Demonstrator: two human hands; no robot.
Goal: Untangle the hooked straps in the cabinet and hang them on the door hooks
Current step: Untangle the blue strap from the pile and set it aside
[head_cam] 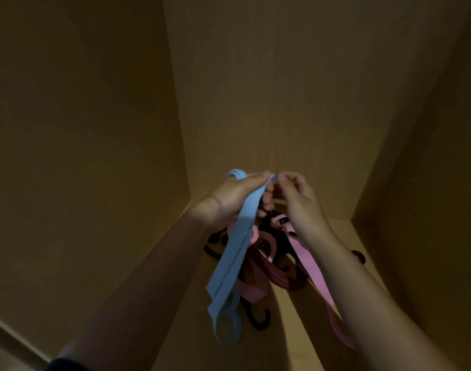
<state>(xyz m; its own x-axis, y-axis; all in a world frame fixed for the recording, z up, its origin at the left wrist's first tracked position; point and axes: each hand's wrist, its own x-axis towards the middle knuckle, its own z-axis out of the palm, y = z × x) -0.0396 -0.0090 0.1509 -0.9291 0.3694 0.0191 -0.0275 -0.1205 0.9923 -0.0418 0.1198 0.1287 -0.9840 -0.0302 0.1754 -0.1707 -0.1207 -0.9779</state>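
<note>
Head view: left hand (237,194) clamps the soft, light blue strap (237,253) over the cabinet shelf (288,317); right hand (298,199) seems pinched on its top end. The pink strap (309,263) drapes limp; grip near the black hooks (258,317).

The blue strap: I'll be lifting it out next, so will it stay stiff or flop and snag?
Probably floppy: the blue strap drapes limp from the left hand. Likely light, since fingertips alone hold it. It may snag, as it hangs against the pink straps.
</note>
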